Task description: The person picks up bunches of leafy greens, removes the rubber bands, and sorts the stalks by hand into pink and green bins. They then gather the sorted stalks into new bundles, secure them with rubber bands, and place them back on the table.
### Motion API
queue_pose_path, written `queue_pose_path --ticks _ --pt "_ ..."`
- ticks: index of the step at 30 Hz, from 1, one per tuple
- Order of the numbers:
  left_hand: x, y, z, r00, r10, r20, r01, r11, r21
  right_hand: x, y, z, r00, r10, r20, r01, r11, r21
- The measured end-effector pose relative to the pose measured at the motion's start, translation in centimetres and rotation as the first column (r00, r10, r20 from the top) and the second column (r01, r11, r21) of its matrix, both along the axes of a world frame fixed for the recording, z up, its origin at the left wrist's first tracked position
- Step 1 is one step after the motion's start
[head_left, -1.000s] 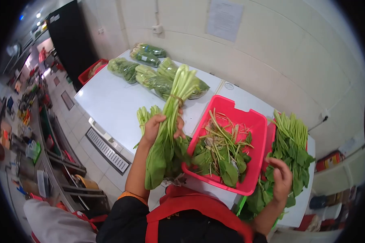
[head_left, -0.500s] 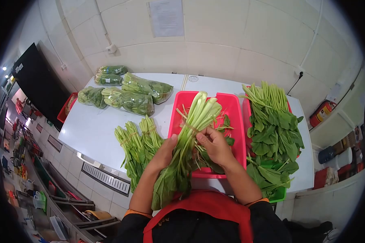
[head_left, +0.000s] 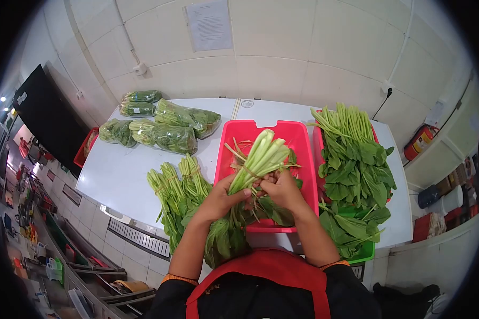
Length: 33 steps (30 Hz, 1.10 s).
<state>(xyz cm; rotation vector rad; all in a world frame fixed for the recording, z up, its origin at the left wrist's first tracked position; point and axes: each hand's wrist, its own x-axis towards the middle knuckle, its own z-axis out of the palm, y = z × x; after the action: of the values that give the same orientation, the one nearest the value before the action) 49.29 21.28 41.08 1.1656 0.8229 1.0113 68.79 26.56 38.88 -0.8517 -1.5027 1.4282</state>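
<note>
My left hand [head_left: 224,199] is wrapped round a bunch of leafy greens [head_left: 263,154], pale stalks pointing up and away, leaves hanging toward my apron. A thin brownish band [head_left: 249,172] circles the stalks. My right hand [head_left: 283,190] is closed against the bunch's right side, just below the band; what its fingertips pinch is hidden. Beneath both hands is a red tray [head_left: 223,146] with loose stems and leaf scraps. Left of it lie banded bunches of greens [head_left: 178,189] on the white table [head_left: 112,173].
Several plastic-bagged bundles of greens [head_left: 162,135] lie at the back left. To the right, loose greens [head_left: 354,159] fill another red tray [head_left: 318,151], with more leaves over a green container [head_left: 363,252] in front. A wall [head_left: 271,69] rises behind the table.
My left hand has slid in and up round the stalks near the band. My right hand has curled closer to the bunch, which sits slightly lower. The view has shifted a little.
</note>
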Motion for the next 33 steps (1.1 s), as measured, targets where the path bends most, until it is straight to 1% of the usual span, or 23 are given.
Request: queue_pose_path --ticks 2,3,5,6,8,11,12,14,15,17,18,19,20,21,23,24,26,27,29,30,31,32,33 --pt "-0.4 -0.1 0.2 0.999 0.015 0.047 -0.016 1.000 0.017 0.6 0.0 -0.1 0.942 -0.193 0.273 0.142 0.970 0.195" --pt "-0.5 0.0 0.4 0.997 0.023 0.072 -0.025 0.999 0.026 0.7 -0.2 0.2 0.971 -0.142 0.193 0.104 0.975 0.194" --pt "-0.5 0.0 0.8 0.996 0.091 0.005 -0.091 0.995 0.030 0.9 -1.0 1.3 0.999 -0.030 0.030 0.024 0.979 0.201" --pt "-0.6 0.0 0.9 0.992 0.125 -0.029 -0.124 0.992 0.031 0.8 -1.4 2.2 1.000 0.004 -0.010 -0.002 0.988 0.156" --pt "-0.6 0.1 1.0 0.995 0.099 -0.026 -0.097 0.994 0.048 0.6 -2.3 3.6 0.993 0.065 -0.094 -0.059 0.996 0.066" --pt "-0.4 -0.2 1.0 1.000 0.021 0.008 -0.022 0.997 0.073 -0.3 -1.8 1.9 0.965 0.019 -0.262 -0.034 0.998 -0.053" --pt "-0.4 -0.3 1.1 1.000 -0.013 0.022 0.011 0.996 0.085 -0.2 -1.5 1.1 0.951 0.047 -0.305 -0.082 0.992 -0.101" --pt "0.2 -0.4 1.3 0.998 0.059 -0.025 -0.056 0.992 0.116 -0.1 -1.2 0.3 0.914 0.098 -0.393 -0.184 0.965 -0.188" --pt "0.4 -0.4 1.3 0.994 0.098 -0.046 -0.092 0.987 0.132 0.0 -1.1 0.2 0.932 0.100 -0.349 -0.161 0.975 -0.151" --pt "-0.4 -0.3 1.1 1.000 0.014 0.011 -0.015 0.995 0.103 0.0 -1.5 1.1 0.961 0.101 -0.256 -0.124 0.989 -0.076" --pt "-0.7 -0.3 1.0 0.999 -0.029 0.039 0.025 0.996 0.091 0.3 -1.3 1.6 0.999 0.033 -0.032 -0.026 0.980 0.198" --pt "-0.8 -0.4 1.0 0.997 -0.041 0.061 0.037 0.997 0.068 1.0 -0.8 2.2 0.981 -0.099 0.165 0.010 0.882 0.471" --pt "-0.9 -0.5 0.9 0.995 -0.053 0.082 0.049 0.998 0.045 1.4 -0.6 2.8 0.910 -0.278 0.307 -0.021 0.710 0.704" --pt "-1.0 -0.6 0.9 0.993 -0.065 0.102 0.063 0.998 0.023 1.3 -1.0 3.5 0.927 -0.243 0.285 -0.002 0.758 0.652" --pt "-1.0 -0.7 1.2 0.997 -0.071 0.012 0.070 0.995 0.074 1.1 -2.2 4.4 0.957 -0.168 0.237 0.021 0.853 0.522" --pt "-1.0 -0.7 1.3 0.997 -0.071 -0.031 0.074 0.992 0.103 0.9 -2.3 3.9 0.989 -0.063 0.133 0.010 0.929 0.371" --pt "-1.2 -1.0 1.5 0.992 -0.064 0.104 0.060 0.998 0.036 0.8 -2.2 2.9 0.989 0.091 -0.120 -0.084 0.994 0.068" --pt "-1.3 -1.2 1.5 0.983 -0.056 0.173 0.056 0.998 0.003 0.9 -2.0 2.7 0.982 0.104 -0.155 -0.101 0.994 0.031" --pt "-1.8 -1.5 1.1 0.973 -0.090 0.212 0.098 0.995 -0.027 1.1 -1.7 2.6 0.965 0.125 -0.229 -0.138 0.990 -0.040" --pt "-1.9 -1.5 1.1 0.968 -0.108 0.229 0.120 0.992 -0.042 1.1 -1.7 2.9 0.996 0.029 -0.086 -0.017 0.990 0.138" --pt "-1.8 -1.4 1.2 0.994 -0.033 0.107 0.034 0.999 -0.004 1.1 -1.9 3.5 0.995 -0.097 0.035 0.080 0.942 0.326" --pt "-1.3 -1.1 1.3 0.999 0.047 -0.014 -0.046 0.998 0.045 1.1 -2.0 3.9 0.962 -0.244 0.126 0.148 0.847 0.510" --pt "-0.9 -1.0 1.3 0.983 0.131 -0.130 -0.119 0.988 0.099 0.9 -2.2 4.1 0.932 -0.339 0.127 0.184 0.746 0.640"
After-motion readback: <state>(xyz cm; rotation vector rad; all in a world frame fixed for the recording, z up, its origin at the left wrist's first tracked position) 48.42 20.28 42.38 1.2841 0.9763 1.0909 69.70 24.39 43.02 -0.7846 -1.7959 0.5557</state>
